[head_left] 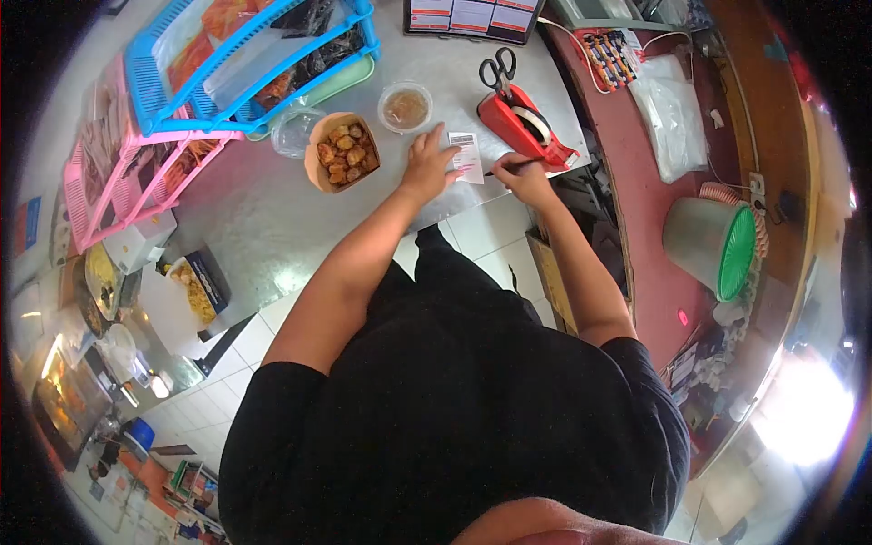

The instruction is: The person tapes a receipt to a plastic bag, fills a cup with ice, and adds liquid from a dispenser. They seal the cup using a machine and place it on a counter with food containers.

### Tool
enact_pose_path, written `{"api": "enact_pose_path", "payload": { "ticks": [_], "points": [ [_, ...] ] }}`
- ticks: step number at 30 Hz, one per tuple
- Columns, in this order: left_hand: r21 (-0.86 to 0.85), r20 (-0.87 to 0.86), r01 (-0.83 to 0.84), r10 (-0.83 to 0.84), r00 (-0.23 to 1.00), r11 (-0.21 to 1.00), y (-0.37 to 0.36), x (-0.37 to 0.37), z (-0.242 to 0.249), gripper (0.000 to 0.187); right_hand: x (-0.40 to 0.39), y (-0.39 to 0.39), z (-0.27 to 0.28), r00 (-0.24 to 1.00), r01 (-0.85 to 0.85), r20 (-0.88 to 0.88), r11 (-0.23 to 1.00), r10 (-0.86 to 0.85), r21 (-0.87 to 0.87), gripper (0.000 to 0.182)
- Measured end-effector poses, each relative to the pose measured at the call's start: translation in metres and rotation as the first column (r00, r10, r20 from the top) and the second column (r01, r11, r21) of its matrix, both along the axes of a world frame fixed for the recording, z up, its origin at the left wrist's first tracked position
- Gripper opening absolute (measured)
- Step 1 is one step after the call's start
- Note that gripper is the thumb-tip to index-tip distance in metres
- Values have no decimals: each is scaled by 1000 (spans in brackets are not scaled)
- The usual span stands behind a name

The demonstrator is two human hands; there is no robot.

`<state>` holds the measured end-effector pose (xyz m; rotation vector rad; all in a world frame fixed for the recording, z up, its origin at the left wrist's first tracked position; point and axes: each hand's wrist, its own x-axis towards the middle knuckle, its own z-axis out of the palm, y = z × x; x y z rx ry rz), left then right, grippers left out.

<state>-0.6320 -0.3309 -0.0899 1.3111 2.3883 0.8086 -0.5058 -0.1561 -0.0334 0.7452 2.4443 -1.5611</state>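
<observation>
My left hand (pixel 429 167) lies on the metal table with its fingers spread, its thumb side at the left edge of a small printed paper slip (pixel 466 157). Just right of the slip, my right hand (pixel 529 184) is closed round a thin dark pen (pixel 519 165), partly hidden by the fingers. Beyond that hand stands a red tape dispenser (pixel 514 123) with a roll of tape, and black-handled scissors (pixel 498 71) stick up from its far end. Left of my left hand are an open cardboard box of browned food pieces (pixel 347 154) and a lidded clear tub of brown sauce (pixel 405 108).
Blue (pixel 250 91) and pink (pixel 136 173) plastic racks of packets stand at the left. A tablet (pixel 472 16) is at the back. On the red counter at right are clear plastic bags (pixel 668 118) and a green-lidded bucket (pixel 708 245).
</observation>
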Motion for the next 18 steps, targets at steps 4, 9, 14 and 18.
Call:
{"api": "enact_pose_path", "payload": {
  "ticks": [4, 9, 14, 18],
  "points": [
    [-100, 51, -4, 9, 999, 995, 3, -1, 15, 47, -23, -3, -17, 998, -42, -37, 994, 46, 99, 15],
    [-115, 68, -13, 21, 997, 993, 6, -2, 13, 51, -34, -8, -30, 975, -183, -124, 982, 187, 46, 18],
    [-133, 59, -9, 16, 998, 991, 5, -2, 14, 54, -28, -6, -32, 982, -143, -110, 984, 154, 103, 16],
    [-160, 72, -10, 22, 997, 987, 6, -2, 16, 55, -19, -2, -29, 969, -232, -60, 965, 240, 119, 12]
  ]
}}
